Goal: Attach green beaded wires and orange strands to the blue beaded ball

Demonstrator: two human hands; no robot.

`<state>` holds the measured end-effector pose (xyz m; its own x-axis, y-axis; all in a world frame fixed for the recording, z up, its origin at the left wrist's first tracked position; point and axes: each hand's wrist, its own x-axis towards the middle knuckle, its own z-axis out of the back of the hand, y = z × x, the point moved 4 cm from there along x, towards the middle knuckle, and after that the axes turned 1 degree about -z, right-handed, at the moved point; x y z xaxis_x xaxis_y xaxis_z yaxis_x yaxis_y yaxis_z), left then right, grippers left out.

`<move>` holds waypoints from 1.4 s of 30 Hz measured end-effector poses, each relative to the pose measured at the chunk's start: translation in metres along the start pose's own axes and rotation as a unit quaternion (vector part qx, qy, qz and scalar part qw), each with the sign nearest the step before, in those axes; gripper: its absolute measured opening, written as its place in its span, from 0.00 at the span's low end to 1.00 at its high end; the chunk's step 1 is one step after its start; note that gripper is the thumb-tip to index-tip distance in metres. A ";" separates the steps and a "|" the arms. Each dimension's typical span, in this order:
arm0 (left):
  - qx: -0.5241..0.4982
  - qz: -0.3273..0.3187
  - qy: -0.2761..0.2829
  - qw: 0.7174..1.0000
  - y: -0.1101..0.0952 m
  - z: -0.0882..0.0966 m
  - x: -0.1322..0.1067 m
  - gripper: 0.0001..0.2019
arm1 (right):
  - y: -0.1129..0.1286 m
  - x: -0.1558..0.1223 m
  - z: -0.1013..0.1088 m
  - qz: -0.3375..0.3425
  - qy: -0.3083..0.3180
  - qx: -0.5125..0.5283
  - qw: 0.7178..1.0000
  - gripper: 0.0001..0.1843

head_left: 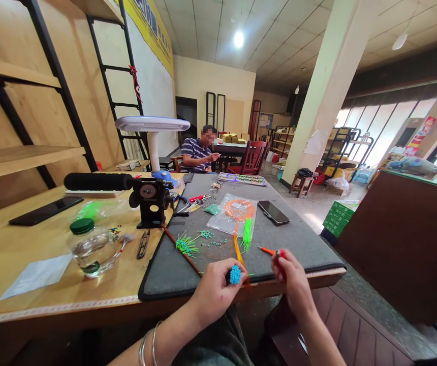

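My left hand (218, 287) is closed around a small blue beaded piece (235, 274) at the near edge of the grey mat (279, 239); a thin brown stick (182, 250) runs from this hand back across the mat. My right hand (292, 277) is closed on a red-handled tool (274, 251) whose orange tip points left. A green and blue beaded cluster (186, 245) lies on the mat just beyond my left hand. An orange strand and green fringe (246, 235) lie near a clear bag (233, 213).
A black hand-crank device (150, 198), small scissors (143, 244), a glass jar lying on its side (94, 251) and two phones (273, 212) (45, 210) sit on the wooden table (31, 300). A desk lamp (152, 127) stands behind. Another person (199, 152) sits at a far table.
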<state>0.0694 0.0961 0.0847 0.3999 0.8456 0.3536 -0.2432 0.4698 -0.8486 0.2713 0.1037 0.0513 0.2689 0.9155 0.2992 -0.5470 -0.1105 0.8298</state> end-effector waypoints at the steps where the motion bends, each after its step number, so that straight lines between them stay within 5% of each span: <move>1: 0.004 -0.007 0.005 1.000 0.000 -0.001 -0.001 0.07 | -0.005 -0.017 -0.007 -0.060 -0.006 0.130 0.990 0.24; 5: 0.035 -0.031 0.019 0.999 -0.001 -0.007 -0.004 0.05 | -0.012 -0.060 -0.042 -0.198 0.006 0.342 0.919 0.31; 14: 0.097 -0.048 0.050 0.993 -0.008 -0.010 -0.005 0.07 | -0.011 -0.060 -0.059 -0.229 -0.049 0.411 0.881 0.25; 22: 0.106 -0.050 0.053 0.992 -0.001 -0.012 -0.006 0.08 | -0.018 -0.063 -0.056 -0.205 -0.058 0.344 0.914 0.25; 42: 0.095 -0.043 0.051 0.993 -0.003 -0.011 -0.004 0.07 | 0.001 -0.062 -0.055 -0.221 -0.026 0.373 0.901 0.24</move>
<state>0.0784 0.0887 0.0812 0.5115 0.7750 0.3710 -0.3631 0.5863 -0.7242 0.2105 0.0675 0.0080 0.3769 0.9167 -0.1327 0.3031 0.0133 0.9529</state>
